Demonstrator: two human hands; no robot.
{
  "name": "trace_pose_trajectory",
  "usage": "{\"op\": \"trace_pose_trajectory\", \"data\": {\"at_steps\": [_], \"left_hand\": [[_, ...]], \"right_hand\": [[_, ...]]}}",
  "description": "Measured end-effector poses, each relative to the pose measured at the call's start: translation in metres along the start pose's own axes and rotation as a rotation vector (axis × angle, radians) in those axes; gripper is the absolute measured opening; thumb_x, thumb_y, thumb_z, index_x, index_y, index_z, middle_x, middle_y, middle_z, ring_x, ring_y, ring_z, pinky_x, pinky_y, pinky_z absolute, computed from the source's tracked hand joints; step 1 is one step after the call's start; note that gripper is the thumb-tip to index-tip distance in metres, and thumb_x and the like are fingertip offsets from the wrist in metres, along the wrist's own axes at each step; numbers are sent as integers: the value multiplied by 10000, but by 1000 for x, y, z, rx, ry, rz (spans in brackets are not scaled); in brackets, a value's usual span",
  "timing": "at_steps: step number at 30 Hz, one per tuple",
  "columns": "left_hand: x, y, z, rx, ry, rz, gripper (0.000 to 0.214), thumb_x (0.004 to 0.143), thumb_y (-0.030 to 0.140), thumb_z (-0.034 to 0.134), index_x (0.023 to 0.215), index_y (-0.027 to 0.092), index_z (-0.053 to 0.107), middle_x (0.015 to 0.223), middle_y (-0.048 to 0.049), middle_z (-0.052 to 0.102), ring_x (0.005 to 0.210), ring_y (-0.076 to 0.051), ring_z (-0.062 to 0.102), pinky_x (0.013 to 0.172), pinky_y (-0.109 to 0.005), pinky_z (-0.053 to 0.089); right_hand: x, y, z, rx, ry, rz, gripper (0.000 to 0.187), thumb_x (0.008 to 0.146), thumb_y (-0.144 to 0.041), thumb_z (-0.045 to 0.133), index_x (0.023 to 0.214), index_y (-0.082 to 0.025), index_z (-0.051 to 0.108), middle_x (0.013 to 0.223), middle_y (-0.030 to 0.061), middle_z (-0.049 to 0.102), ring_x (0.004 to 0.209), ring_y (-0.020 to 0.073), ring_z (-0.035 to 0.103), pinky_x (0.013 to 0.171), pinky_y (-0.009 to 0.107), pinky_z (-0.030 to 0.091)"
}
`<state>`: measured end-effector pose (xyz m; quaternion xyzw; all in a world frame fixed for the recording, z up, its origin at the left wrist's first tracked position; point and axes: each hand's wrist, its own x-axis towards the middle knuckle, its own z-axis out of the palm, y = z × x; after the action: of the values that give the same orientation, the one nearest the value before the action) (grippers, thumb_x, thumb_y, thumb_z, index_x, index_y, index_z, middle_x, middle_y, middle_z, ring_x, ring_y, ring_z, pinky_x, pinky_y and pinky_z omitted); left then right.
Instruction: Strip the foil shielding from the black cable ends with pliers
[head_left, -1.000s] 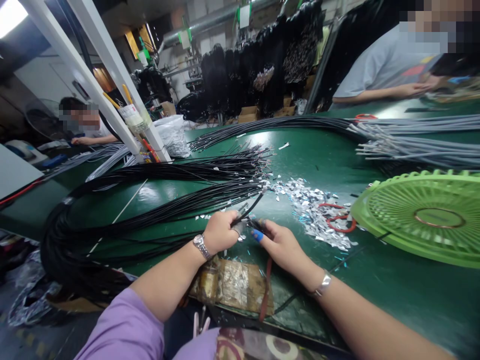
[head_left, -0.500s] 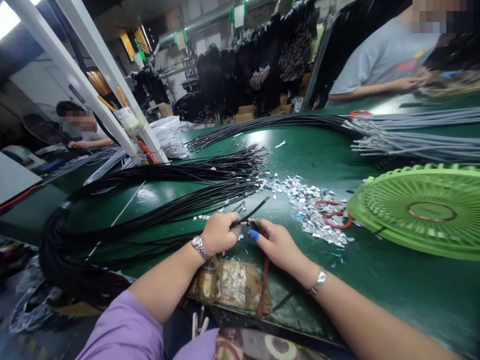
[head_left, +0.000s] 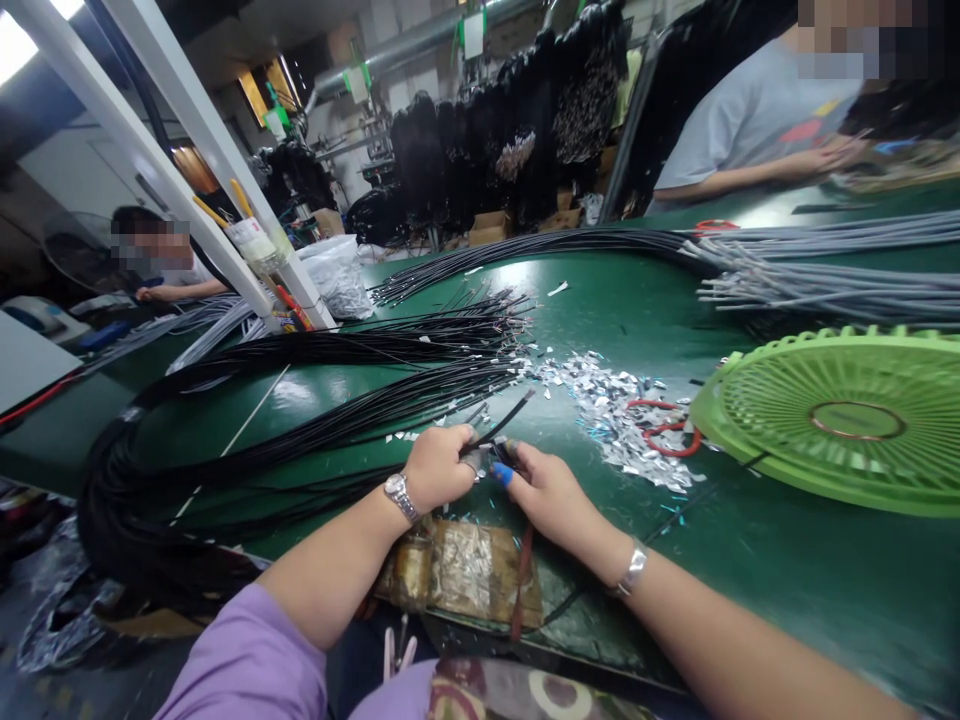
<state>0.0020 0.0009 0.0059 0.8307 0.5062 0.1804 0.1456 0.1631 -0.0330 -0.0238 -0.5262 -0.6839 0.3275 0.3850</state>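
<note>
My left hand (head_left: 442, 467), with a watch on its wrist, is closed around black cable. One cut cable end (head_left: 514, 415) sticks out past its thumb toward the upper right. Close beside it, my right hand (head_left: 551, 490) has its thumb and fingers pinched together near the cable tips. Its thumb wears a blue covering (head_left: 502, 473). A dark thin piece shows at the right fingertips, too small to name. More black cables (head_left: 330, 490) trail from the left hand to the left. Below both hands lies a worn, taped board (head_left: 476, 570).
Silvery scraps (head_left: 622, 420) lie on the green table (head_left: 787, 570), with red-handled scissors (head_left: 671, 440) among them. A green fan (head_left: 855, 420) stands at the right. Black cable bundles (head_left: 360, 400) and grey cables (head_left: 817, 280) cross the table. Two other people sit beyond.
My right hand has shifted very slightly, its fingers still near the left hand. The left hand keeps its hold on the cable. The view has drifted a little.
</note>
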Motion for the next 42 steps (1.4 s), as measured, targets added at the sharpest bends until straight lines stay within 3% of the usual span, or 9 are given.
{"op": "trace_pose_trajectory", "data": {"at_steps": [5,10,15,27,42], "left_hand": [[4,-2,-1,-97,43,-37,170,743,189,575,591,166,503,552,15,520,534,-108,421,522,-238,262],[6,-8,-2,-503,-15,-122,257,795,343,549,615,162,513,503,30,497,478,-90,420,493,-213,316],[6,-11,-2,-694,-56,-166,398,746,522,599,606,163,499,470,46,460,413,-67,371,442,-203,303],[1,-9,0,-379,67,37,200,818,280,554,690,133,602,596,12,553,574,-102,443,558,-215,353],[0,-11,-1,-303,58,49,248,829,331,556,677,142,604,597,9,553,582,-111,453,568,-220,360]], "right_hand": [[-6,-9,-5,50,-96,-53,162,769,-301,523,624,-238,492,565,-10,566,554,178,505,522,283,399],[-4,-10,-13,127,-13,-46,208,834,-392,449,777,-240,579,618,10,592,624,203,553,580,307,450],[1,-3,-16,97,-14,-19,318,853,-453,380,646,-242,496,578,8,567,549,178,511,575,306,437],[-1,4,-8,323,-131,132,353,818,-529,474,680,-211,537,593,-9,532,480,120,401,409,236,326],[0,0,-7,430,-163,237,404,756,-605,509,688,-207,511,549,-40,450,468,104,346,408,224,267]]}}
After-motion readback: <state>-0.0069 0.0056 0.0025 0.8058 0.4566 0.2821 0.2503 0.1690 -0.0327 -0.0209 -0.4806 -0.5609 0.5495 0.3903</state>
